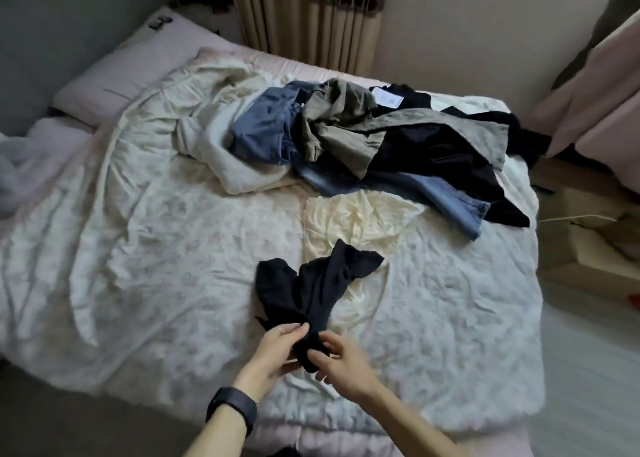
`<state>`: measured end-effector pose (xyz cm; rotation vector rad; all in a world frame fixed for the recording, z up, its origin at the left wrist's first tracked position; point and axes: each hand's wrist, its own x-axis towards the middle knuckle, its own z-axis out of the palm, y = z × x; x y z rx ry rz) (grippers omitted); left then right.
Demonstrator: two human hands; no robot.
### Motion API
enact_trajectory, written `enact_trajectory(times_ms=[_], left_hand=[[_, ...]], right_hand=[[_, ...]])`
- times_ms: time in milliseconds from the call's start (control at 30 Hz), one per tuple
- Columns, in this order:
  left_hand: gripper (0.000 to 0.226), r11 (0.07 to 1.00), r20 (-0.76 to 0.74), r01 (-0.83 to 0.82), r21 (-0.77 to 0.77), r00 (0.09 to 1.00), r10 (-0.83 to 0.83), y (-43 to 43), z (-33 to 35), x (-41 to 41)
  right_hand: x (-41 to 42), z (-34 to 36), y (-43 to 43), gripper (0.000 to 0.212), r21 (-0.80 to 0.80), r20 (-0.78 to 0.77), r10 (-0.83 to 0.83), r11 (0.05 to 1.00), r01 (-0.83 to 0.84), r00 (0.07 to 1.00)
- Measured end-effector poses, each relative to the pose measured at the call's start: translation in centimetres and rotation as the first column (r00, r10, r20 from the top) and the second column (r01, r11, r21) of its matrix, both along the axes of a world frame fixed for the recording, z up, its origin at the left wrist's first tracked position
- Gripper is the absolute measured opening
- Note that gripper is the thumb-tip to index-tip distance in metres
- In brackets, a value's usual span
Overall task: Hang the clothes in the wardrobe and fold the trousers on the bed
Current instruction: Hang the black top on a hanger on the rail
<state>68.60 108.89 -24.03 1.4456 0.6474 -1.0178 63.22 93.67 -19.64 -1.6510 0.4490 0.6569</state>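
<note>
A small black garment (pixel 311 290) lies crumpled on the near part of the bed (pixel 138 283). Its near end is bunched between my hands. My left hand (pixel 273 351) pinches it from the left, and my right hand (pixel 341 364) pinches it from the right. Farther back on the bed sits a pile of clothes: blue jeans (pixel 266 127), an olive-grey garment (pixel 339 120), black clothes (pixel 436 151) and a white garment (pixel 221 158).
A pink pillow (pixel 131 72) lies at the head of the bed on the left. Beige curtains (pixel 308 20) hang behind. Pink bedding (pixel 595 92) is stacked at the right, above a low wooden unit (pixel 588 234). Floor shows at the right and near left.
</note>
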Motion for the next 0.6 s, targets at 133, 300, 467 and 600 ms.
enact_trajectory(times_ms=[133,300,467,600], left_hand=[[0.035,0.976,0.113,-0.151,0.155,0.984,0.135,-0.4,2.3,-5.2],[0.035,0.924,0.280,-0.009,0.383,0.954,-0.106,1.7,5.9,-9.4],[0.034,0.836,0.350,0.066,0.545,0.888,-0.299,4.0,11.7,-12.3],[0.037,0.748,0.371,0.088,0.658,0.826,-0.424,5.6,16.5,-16.0]], right_hand=[[-5.2,0.6,-1.3,0.021,-0.039,-0.024,0.148,0.988,-0.149,0.989],[-9.4,0.1,-4.8,0.022,-0.105,-0.069,0.303,0.945,-0.308,0.951],[-8.3,1.1,-5.7,0.020,-0.147,0.019,0.399,0.908,-0.392,0.917],[-7.1,2.9,-3.2,0.021,-0.259,0.197,0.473,0.870,-0.420,0.859]])
